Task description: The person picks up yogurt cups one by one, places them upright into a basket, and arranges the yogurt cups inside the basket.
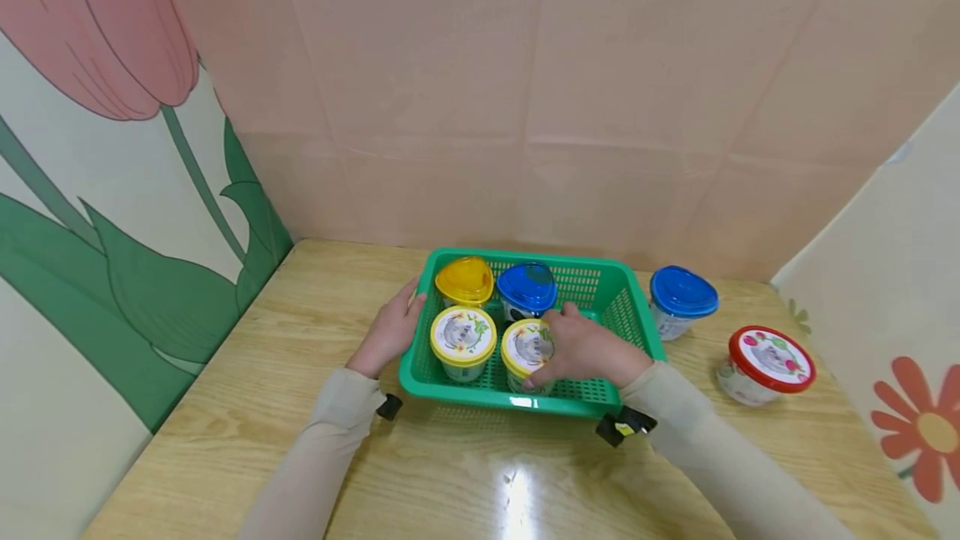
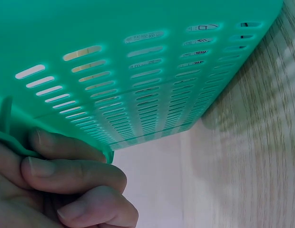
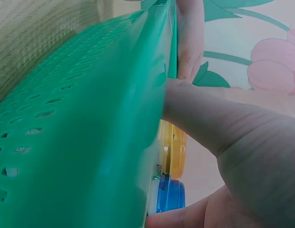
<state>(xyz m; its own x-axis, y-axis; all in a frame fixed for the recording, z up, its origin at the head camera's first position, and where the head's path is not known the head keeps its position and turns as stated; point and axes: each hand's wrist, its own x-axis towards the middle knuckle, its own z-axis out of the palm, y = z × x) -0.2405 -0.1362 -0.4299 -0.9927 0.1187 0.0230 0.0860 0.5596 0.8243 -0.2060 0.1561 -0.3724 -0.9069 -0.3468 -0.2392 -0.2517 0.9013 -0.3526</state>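
A green plastic basket (image 1: pixel 637 307) with slotted walls sits on the table. My left hand (image 1: pixel 392 330) grips its left rim, fingers curled under the edge in the left wrist view. Inside the basket, my right hand (image 1: pixel 588 348) holds a round tub with a yellow-rimmed lid (image 1: pixel 522 350), thumb at the near side and fingers at the far side. To its left stands a matching round tub (image 1: pixel 463 338). Behind these are a tub with an orange-yellow lid (image 1: pixel 465 280) and one with a blue lid (image 1: pixel 527 286). In the right wrist view the basket wall hides the held tub.
Just right of the basket stands another blue-lidded tub (image 1: pixel 682 294). Farther right is a round tub with a red-rimmed lid (image 1: pixel 772 361). The wooden table (image 1: pixel 300 298) meets a pink back wall (image 1: pixel 420 107), with painted walls on both sides.
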